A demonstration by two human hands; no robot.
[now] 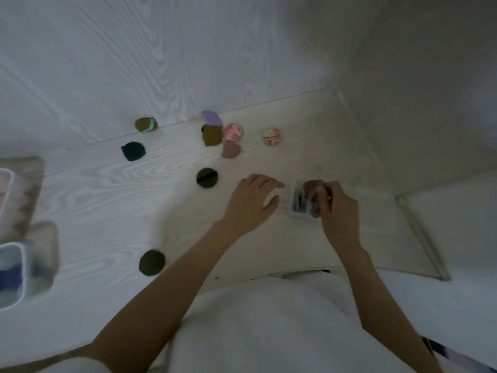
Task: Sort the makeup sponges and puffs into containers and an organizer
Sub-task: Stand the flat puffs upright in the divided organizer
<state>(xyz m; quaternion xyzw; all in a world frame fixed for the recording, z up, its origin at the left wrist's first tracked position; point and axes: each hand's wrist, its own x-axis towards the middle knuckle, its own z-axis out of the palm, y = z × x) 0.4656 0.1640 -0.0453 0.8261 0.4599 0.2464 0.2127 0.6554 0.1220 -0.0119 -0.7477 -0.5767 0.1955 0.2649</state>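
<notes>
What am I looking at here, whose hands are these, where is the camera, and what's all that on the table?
There is one picture, from a camera worn on a person's head, looking down at their own bare hands. The left hand rests on something white. The right hand pinches a brownish puff over a small clear organizer; blur hides the details. Loose puffs and sponges lie on the white table: dark round ones, a purple sponge, two pink marbled ones. Two containers sit at the left edge.

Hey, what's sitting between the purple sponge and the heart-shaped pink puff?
In the head view, the olive puff and the pink marbled sponge sit between the purple sponge and the heart-shaped pink puff.
</notes>
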